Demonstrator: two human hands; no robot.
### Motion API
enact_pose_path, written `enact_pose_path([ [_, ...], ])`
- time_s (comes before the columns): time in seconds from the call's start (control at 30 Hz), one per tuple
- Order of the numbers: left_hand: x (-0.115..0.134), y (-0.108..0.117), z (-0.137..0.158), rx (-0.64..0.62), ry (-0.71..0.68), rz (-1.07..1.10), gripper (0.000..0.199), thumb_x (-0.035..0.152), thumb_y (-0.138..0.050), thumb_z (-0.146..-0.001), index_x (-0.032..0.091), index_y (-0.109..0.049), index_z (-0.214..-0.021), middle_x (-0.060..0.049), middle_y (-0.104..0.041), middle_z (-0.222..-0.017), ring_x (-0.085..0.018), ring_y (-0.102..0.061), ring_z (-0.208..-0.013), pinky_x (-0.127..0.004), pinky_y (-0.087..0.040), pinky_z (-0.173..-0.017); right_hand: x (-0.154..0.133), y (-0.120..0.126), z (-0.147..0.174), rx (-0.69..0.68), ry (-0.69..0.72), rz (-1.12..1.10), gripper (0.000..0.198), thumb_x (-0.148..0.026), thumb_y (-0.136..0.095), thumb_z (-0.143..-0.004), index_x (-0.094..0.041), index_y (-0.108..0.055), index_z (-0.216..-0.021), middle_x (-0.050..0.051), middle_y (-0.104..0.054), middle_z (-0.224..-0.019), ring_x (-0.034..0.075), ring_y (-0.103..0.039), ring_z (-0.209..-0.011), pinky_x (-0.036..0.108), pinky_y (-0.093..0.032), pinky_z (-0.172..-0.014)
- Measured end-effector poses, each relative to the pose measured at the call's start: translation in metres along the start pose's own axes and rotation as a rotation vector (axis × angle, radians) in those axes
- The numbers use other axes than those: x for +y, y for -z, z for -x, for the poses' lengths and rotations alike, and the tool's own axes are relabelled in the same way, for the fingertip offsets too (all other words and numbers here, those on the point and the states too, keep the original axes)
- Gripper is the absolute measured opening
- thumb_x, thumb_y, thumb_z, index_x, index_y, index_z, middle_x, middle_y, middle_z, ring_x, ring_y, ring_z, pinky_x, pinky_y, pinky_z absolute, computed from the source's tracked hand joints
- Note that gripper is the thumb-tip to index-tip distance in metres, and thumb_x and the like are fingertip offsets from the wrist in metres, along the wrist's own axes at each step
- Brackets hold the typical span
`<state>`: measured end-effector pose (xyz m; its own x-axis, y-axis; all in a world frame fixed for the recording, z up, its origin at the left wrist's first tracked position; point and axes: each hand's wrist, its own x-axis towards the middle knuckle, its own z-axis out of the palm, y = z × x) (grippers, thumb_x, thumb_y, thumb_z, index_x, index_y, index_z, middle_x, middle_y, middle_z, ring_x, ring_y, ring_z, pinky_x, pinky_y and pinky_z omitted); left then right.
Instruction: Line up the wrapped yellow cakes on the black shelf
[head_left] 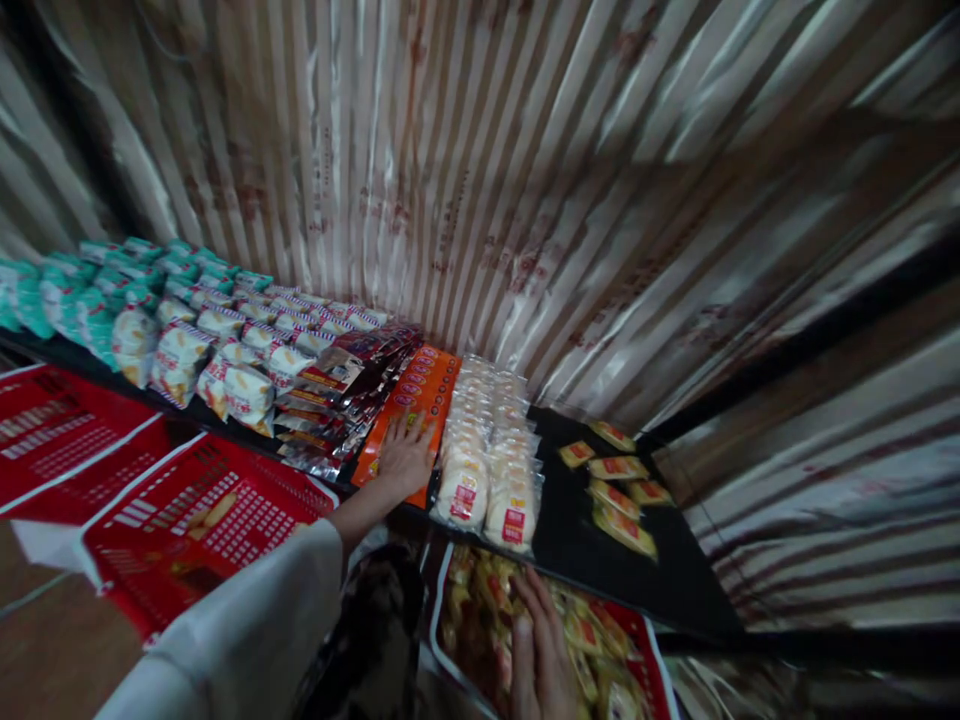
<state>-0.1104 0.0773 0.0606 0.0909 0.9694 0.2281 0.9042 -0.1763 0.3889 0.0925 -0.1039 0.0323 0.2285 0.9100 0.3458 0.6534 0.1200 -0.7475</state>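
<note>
My left hand (406, 458) lies with spread fingers on a flat orange package (441, 385) on the black shelf. Just to the right of it stand two rows of clear-wrapped white round buns (464, 490) with red labels. My right hand (546, 655) is over a red basket (657, 668) full of small yellow packets (583, 632). Its fingers are stretched out, and I see nothing held in them; whether they touch the packets I cannot tell. Several loose yellow packets (616, 468) lie on the shelf's right part.
Dark red foil packs (375, 375), white snack bags (247, 395) and teal bags (94, 315) fill the black shelf (574, 530) leftward. Red baskets (217, 520) stand below at left. Striped plastic sheeting (480, 180) hangs behind; a dark bar (810, 340) crosses at right.
</note>
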Motion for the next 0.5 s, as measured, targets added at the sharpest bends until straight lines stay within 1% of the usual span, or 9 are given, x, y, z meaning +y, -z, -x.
enact_pose_path([
  [0.1,-0.003,-0.005,-0.006,-0.055,-0.017,-0.017,0.048,0.036,-0.041,-0.089,0.025,-0.049,-0.135,-0.004,-0.036,-0.150,-0.030,-0.016,-0.143,-0.053,-0.014,-0.116,0.012,0.010,0.002,0.033,-0.035,-0.007,0.048,-0.051,-0.033,-0.093,-0.018,-0.057,-0.120,0.015,-0.047,-0.139,0.033,-0.042,-0.131,0.055,-0.038,-0.104],
  [0.23,-0.009,-0.009,-0.006,-0.109,-0.018,-0.069,0.049,0.037,-0.043,-0.087,0.025,-0.050,-0.134,-0.006,-0.035,-0.151,-0.035,-0.019,-0.142,-0.056,-0.013,-0.114,0.020,0.021,0.007,0.074,-0.034,0.018,0.048,-0.052,-0.034,-0.093,-0.020,-0.056,-0.120,0.015,-0.048,-0.138,0.033,-0.043,-0.129,0.056,-0.036,-0.105],
  [0.37,-0.011,-0.006,-0.007,-0.142,-0.040,-0.109,0.050,0.036,-0.044,-0.087,0.026,-0.049,-0.135,-0.006,-0.034,-0.151,-0.034,-0.020,-0.141,-0.054,-0.013,-0.114,0.025,0.030,0.013,0.163,-0.037,0.055,0.050,-0.055,-0.034,-0.091,-0.020,-0.061,-0.114,0.015,-0.055,-0.130,0.034,-0.047,-0.125,0.055,-0.040,-0.101],
  [0.5,-0.009,-0.003,-0.009,-0.177,-0.017,-0.136,0.050,0.037,-0.042,-0.087,0.026,-0.047,-0.136,-0.006,-0.035,-0.151,-0.034,-0.020,-0.141,-0.055,-0.016,-0.113,0.024,0.040,0.021,0.233,-0.063,0.034,0.049,-0.056,-0.036,-0.091,-0.021,-0.063,-0.111,0.014,-0.058,-0.125,0.034,-0.052,-0.119,0.053,-0.049,-0.091],
])
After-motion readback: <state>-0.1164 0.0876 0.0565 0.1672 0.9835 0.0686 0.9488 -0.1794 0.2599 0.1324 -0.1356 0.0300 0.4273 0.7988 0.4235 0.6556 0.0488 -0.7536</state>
